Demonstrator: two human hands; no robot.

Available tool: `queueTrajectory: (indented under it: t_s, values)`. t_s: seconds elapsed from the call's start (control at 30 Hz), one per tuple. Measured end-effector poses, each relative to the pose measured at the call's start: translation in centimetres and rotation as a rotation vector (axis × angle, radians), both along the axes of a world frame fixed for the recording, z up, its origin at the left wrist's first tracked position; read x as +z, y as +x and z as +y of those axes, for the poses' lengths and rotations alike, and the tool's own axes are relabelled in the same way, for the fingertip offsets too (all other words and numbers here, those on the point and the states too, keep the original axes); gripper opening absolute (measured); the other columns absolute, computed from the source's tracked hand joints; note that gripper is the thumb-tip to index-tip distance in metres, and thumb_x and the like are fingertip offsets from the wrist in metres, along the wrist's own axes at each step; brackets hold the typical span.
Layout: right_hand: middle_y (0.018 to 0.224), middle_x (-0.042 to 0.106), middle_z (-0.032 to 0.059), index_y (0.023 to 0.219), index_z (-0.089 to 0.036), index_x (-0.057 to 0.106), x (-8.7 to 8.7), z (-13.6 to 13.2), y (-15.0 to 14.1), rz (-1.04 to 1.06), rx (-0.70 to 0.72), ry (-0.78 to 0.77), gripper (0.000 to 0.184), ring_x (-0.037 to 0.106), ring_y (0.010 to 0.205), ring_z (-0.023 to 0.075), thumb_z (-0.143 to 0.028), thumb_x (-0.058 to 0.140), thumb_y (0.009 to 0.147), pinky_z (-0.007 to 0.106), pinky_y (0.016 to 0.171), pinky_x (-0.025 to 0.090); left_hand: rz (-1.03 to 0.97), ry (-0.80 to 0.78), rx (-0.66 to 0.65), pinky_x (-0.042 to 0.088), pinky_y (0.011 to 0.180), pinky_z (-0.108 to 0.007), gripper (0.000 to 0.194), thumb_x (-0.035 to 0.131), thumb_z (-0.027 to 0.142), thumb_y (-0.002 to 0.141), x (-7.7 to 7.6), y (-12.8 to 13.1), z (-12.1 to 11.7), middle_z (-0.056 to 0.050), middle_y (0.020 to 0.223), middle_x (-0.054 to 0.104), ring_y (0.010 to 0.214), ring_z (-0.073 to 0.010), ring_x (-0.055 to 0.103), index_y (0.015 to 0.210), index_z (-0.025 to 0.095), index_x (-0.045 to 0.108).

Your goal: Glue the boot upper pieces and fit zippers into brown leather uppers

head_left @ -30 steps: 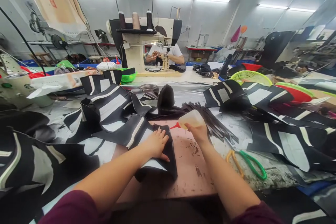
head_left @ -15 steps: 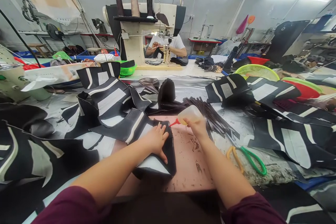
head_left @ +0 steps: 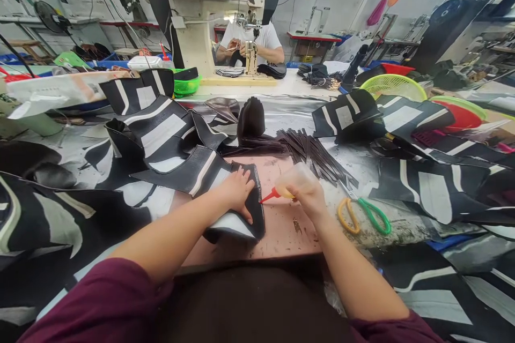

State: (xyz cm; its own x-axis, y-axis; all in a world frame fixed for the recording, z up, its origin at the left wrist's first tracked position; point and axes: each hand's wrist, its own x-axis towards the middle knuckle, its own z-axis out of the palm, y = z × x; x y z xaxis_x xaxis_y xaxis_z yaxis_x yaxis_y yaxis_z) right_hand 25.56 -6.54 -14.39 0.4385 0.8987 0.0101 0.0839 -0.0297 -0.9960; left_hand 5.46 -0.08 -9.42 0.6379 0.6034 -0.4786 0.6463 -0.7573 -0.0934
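My left hand (head_left: 237, 193) lies flat, fingers stretched out, pressing down a black-and-white shoe piece (head_left: 252, 209) on the pinkish work board (head_left: 281, 230). My right hand (head_left: 309, 195) grips a clear squeeze bottle (head_left: 295, 178) with a red nozzle. The nozzle tip touches the right edge of that piece. A bundle of thin black strips (head_left: 317, 158) lies just beyond the bottle.
Scissors with yellow and green handles (head_left: 364, 215) lie right of my right hand. Stacks of black-and-white pieces (head_left: 161, 139) cover the table on both sides. Across the table a person in a white shirt (head_left: 249, 43) works at a sewing machine (head_left: 209, 5). Green and red baskets (head_left: 396, 88) stand at right.
My right hand has tilted the bottle down and brought its nozzle to the piece's right edge. The camera has tipped lower. My left hand stays pressed on the piece.
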Motion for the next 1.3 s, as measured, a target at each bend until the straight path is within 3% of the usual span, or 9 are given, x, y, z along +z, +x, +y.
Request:
queueTrajectory:
  t_s: [0.3,0.53,0.67,0.77,0.83,0.9,1.03,1.17,1.3]
  values:
    - [0.081,0.064,0.0096,0.090,-0.014,0.057,0.3,-4.0,0.2,0.006,0.008,-0.055,0.065,0.061,0.071,0.0267,-0.052,0.078,0.041,0.034,0.047,0.050,-0.017,0.012,0.008,0.015,0.105,-0.046,0.119,0.063,0.076,0.041,-0.3,0.2,0.1,-0.025,0.144,0.011,0.131,-0.0426,0.011,0.132,0.005,0.033]
    - [0.084,0.065,0.0071,0.083,-0.016,0.061,-0.5,-7.6,0.4,-0.068,0.010,0.034,0.051,0.060,0.080,0.0252,-0.040,0.081,0.043,0.039,0.072,0.051,-0.024,0.028,0.008,0.016,0.105,-0.045,0.116,0.063,0.075,0.042,-0.5,0.2,-0.1,-0.024,0.143,0.015,0.131,-0.0403,0.013,0.131,0.006,0.033]
    - [0.077,0.064,0.0017,0.079,-0.019,0.062,-0.2,-9.5,1.5,0.173,-0.142,0.139,0.044,0.060,0.071,0.0185,-0.037,0.080,0.044,0.033,0.065,0.051,-0.099,0.115,-0.047,0.023,0.103,-0.042,0.099,0.062,0.072,0.051,1.1,0.1,-0.3,-0.022,0.140,0.028,0.128,-0.0370,0.024,0.124,0.008,0.043]
    - [0.077,0.063,-0.0018,0.085,-0.022,0.061,0.4,-10.4,3.5,0.498,-0.292,0.253,0.045,0.057,0.062,0.0135,-0.039,0.078,0.046,0.023,0.048,0.047,-0.131,0.145,0.025,0.040,0.085,-0.037,0.074,0.046,0.074,0.064,3.0,-0.3,-0.2,-0.018,0.111,0.058,0.102,-0.0314,0.053,0.101,0.012,0.060]
    - [0.074,0.062,-0.0023,0.081,-0.021,0.061,0.9,-11.0,5.0,0.647,-0.366,0.263,0.042,0.054,0.054,0.0109,-0.039,0.077,0.047,0.019,0.037,0.040,0.012,-0.015,0.103,0.045,0.069,-0.034,0.075,0.032,0.079,0.067,3.8,-0.7,-0.2,-0.014,0.081,0.065,0.076,-0.0266,0.061,0.082,0.013,0.065]
    - [0.069,0.062,-0.0027,0.075,-0.020,0.060,1.2,-11.5,6.3,0.732,-0.406,0.296,0.039,0.050,0.046,0.0089,-0.039,0.078,0.046,0.018,0.033,0.036,0.176,-0.224,0.110,0.045,0.059,-0.030,0.072,0.036,0.079,0.064,4.3,-1.1,-0.5,-0.011,0.064,0.064,0.060,-0.0223,0.060,0.073,0.014,0.067]
    - [0.065,0.060,-0.0046,0.076,-0.019,0.058,1.5,-12.5,8.2,0.824,-0.383,0.436,0.042,0.041,0.038,0.0056,-0.037,0.079,0.045,0.019,0.032,0.034,0.194,-0.261,-0.032,0.044,0.056,-0.028,0.040,0.064,0.049,0.061,5.2,-0.6,-2.6,-0.008,0.078,0.067,0.064,-0.0213,0.061,0.086,0.018,0.067]
    - [0.062,0.057,-0.0073,0.079,-0.019,0.055,2.1,-13.1,9.1,0.861,-0.361,0.516,0.045,0.040,0.038,0.0050,-0.035,0.080,0.045,0.018,0.032,0.033,0.136,-0.085,-0.197,0.044,0.068,-0.032,0.030,0.060,0.016,0.064,6.5,0.8,-4.3,-0.009,0.083,0.068,0.075,-0.0226,0.061,0.093,0.019,0.065]
    - [0.063,0.056,-0.0070,0.078,-0.020,0.055,2.6,-13.5,9.4,0.861,-0.353,0.521,0.045,0.040,0.040,0.0054,-0.037,0.080,0.045,0.018,0.033,0.032,0.128,0.066,-0.272,0.031,0.096,-0.039,0.026,0.057,0.003,0.060,7.4,0.3,-2.4,-0.005,0.079,0.069,0.095,-0.0229,0.056,0.073,0.022,0.067]
